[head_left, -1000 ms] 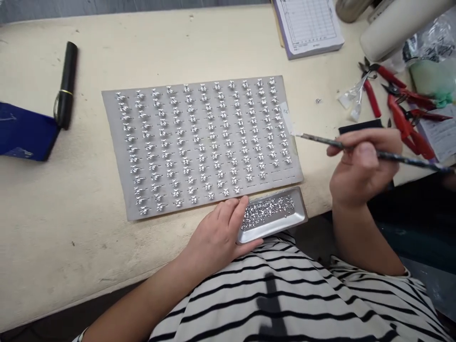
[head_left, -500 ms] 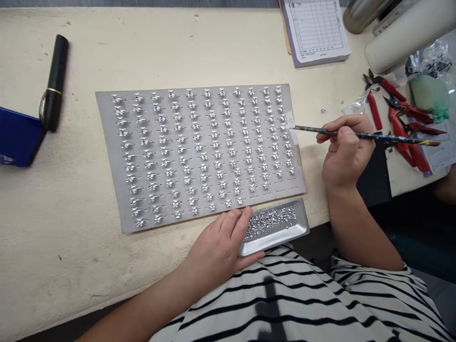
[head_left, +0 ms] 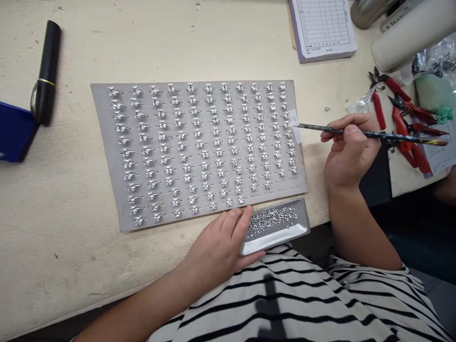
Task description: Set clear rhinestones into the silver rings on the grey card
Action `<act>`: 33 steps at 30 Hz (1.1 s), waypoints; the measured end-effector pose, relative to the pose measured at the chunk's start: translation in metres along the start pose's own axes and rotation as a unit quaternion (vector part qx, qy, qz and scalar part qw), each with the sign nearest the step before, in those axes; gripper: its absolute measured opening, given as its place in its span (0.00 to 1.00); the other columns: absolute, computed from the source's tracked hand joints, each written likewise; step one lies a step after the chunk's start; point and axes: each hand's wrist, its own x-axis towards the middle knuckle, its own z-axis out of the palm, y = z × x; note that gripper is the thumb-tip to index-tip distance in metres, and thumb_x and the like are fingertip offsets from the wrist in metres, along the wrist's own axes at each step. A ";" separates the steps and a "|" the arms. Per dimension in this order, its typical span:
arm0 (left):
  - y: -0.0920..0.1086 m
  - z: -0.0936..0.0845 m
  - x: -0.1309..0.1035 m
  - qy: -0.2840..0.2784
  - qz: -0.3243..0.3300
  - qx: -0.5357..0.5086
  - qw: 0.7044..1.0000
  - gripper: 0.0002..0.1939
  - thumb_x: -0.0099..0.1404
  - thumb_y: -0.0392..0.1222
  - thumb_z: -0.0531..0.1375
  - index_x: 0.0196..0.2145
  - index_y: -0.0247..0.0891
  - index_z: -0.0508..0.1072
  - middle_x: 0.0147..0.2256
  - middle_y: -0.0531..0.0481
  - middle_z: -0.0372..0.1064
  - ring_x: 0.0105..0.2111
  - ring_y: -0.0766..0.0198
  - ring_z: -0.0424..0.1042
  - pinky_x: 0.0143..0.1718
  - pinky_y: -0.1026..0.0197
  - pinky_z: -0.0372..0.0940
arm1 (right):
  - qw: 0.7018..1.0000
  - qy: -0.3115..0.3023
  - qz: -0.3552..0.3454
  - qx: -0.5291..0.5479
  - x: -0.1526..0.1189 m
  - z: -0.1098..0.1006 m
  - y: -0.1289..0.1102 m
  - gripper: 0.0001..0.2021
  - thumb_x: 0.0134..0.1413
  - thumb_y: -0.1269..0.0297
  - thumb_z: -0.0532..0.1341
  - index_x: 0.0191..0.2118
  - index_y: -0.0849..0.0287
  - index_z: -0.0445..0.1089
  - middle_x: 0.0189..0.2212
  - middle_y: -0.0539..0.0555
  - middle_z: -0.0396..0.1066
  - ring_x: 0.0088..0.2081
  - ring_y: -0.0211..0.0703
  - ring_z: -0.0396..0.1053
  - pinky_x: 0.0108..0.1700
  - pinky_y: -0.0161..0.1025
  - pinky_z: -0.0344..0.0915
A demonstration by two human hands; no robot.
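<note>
A grey board (head_left: pixel 101 123) on the table carries rows of small silvery, ring-like pieces. Below its lower right edge is a metal tray (head_left: pixel 302 221) with many tiny shiny stones inside. My left hand (head_left: pixel 221 237) grips the tray's left end, fingers along its far side and thumb beneath the near side. In my right hand (head_left: pixel 351 147), right of the board, a thin dark brush-like stick (head_left: pixel 392 137) is pinched between thumb and fingers. The stick's pale tip lies over the white label (head_left: pixel 295 118) at the board's right edge.
At the right are red-handled pliers (head_left: pixel 402 135), a white roll (head_left: pixel 409 35) and plastic bags. A printed pad (head_left: pixel 322 28) lies at the back. On the left stand a black cylindrical object (head_left: pixel 50 61) and a blue object (head_left: pixel 14 133). A small loose piece lies above my right hand.
The view has shifted slightly, so things at the back appear a little higher and those on the right farther right. Both hands keep their holds, and the stick's tip stays by the label.
</note>
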 end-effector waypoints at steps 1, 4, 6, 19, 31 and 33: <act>0.000 0.000 0.000 0.000 -0.001 0.000 1.000 0.38 0.71 0.62 0.56 0.62 0.23 0.59 0.47 0.32 0.71 0.45 0.51 0.74 0.43 0.53 0.75 | 1.000 0.000 0.000 -0.007 0.000 0.000 0.000 0.08 0.56 0.66 0.53 0.31 0.58 0.69 0.26 0.47 0.66 0.26 0.31 0.69 0.28 0.36 0.64; 0.000 0.000 0.000 -0.001 -0.003 0.001 1.000 0.38 0.71 0.62 0.55 0.62 0.23 0.59 0.47 0.33 0.71 0.45 0.51 0.74 0.44 0.53 0.75 | 1.000 -0.002 0.006 -0.020 0.000 -0.001 0.001 0.08 0.56 0.66 0.53 0.31 0.57 0.69 0.26 0.46 0.67 0.26 0.31 0.69 0.29 0.36 0.64; 0.000 0.000 0.000 0.001 -0.003 0.002 1.000 0.38 0.71 0.63 0.55 0.61 0.23 0.60 0.47 0.33 0.71 0.45 0.51 0.74 0.44 0.54 0.75 | 1.000 -0.003 0.010 -0.022 0.000 -0.001 0.001 0.08 0.56 0.66 0.53 0.31 0.57 0.68 0.26 0.46 0.67 0.26 0.31 0.69 0.29 0.36 0.64; 0.000 0.000 -0.001 0.000 -0.006 -0.012 1.000 0.38 0.71 0.62 0.55 0.62 0.24 0.59 0.47 0.33 0.71 0.45 0.51 0.74 0.42 0.52 0.75 | 1.000 -0.002 0.007 -0.022 0.000 0.000 0.001 0.07 0.56 0.65 0.53 0.31 0.57 0.67 0.26 0.46 0.66 0.26 0.31 0.68 0.29 0.36 0.64; 0.000 -0.001 0.000 0.005 0.003 -0.003 1.000 0.40 0.70 0.63 0.56 0.62 0.22 0.59 0.47 0.33 0.71 0.45 0.51 0.73 0.44 0.54 0.75 | 0.999 0.043 -0.021 -0.012 -0.010 0.001 -0.022 0.10 0.54 0.66 0.52 0.29 0.56 0.70 0.23 0.46 0.64 0.22 0.31 0.65 0.25 0.36 0.59; 0.000 -0.001 0.000 0.008 0.005 0.001 1.000 0.40 0.69 0.63 0.58 0.62 0.22 0.59 0.47 0.34 0.70 0.46 0.51 0.73 0.45 0.54 0.74 | 0.997 0.058 -0.043 -0.009 -0.023 -0.003 -0.035 0.11 0.53 0.67 0.52 0.26 0.55 0.71 0.20 0.46 0.60 0.21 0.31 0.61 0.22 0.36 0.54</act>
